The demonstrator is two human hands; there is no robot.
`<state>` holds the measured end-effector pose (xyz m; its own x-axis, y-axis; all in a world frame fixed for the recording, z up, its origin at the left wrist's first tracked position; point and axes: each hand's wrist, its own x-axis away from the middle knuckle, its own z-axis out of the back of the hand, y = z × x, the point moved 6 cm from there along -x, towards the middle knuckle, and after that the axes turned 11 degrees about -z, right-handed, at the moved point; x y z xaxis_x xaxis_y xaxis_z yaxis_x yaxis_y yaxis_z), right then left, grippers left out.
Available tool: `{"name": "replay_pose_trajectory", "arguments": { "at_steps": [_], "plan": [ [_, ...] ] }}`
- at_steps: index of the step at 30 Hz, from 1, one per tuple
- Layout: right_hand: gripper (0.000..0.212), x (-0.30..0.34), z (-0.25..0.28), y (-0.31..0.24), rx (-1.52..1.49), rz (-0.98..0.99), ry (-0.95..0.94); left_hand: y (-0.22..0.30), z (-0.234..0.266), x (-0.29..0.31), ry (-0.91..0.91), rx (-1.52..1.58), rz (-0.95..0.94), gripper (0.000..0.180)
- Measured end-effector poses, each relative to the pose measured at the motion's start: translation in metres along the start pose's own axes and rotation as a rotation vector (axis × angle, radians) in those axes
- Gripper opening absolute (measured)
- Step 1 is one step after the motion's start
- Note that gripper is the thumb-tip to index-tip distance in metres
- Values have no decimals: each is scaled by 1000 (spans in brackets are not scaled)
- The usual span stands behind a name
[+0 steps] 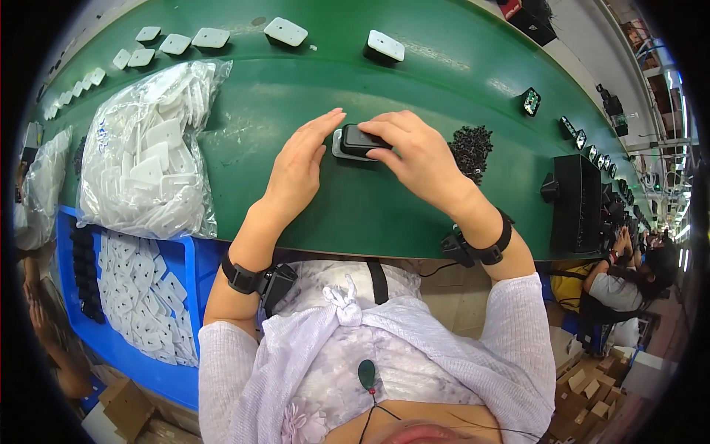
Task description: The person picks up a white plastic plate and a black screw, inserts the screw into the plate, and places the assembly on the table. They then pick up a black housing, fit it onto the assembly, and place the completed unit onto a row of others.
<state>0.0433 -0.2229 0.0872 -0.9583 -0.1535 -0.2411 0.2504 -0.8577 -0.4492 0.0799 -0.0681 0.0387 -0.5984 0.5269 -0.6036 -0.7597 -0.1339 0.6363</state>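
Observation:
A black rounded casing [359,138] lies on a pale plate [337,143] on the green work table [318,214] in front of me. My right hand [420,152] grips the casing from its right side, thumb at the near edge and fingers over the top. My left hand [297,161] is just left of it, fingers stretched out and slightly bent, with nothing in them. Its fingertips come close to the plate's left edge; I cannot tell whether they touch. Right of my right hand is a heap of small black screw-like parts [471,152].
A clear bag of white plates [148,163] lies on the table's left. Below it stands a blue bin [194,274] with loose white plates and black parts. White-topped black casings [285,32] line the far side. A black box [577,200] stands right, near another seated person [629,285].

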Motion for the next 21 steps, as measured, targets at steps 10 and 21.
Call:
{"name": "replay_pose_trajectory", "arguments": {
  "at_steps": [10, 21],
  "plan": [
    [33, -2, -31, -3, 97, 38, -47, -13, -7, 11, -118, -156, -25, 48],
    [37, -19, -24, 33, -270, -226, -151, 5, -17, 1, -101, -453, -76, 55]
  ]
}}
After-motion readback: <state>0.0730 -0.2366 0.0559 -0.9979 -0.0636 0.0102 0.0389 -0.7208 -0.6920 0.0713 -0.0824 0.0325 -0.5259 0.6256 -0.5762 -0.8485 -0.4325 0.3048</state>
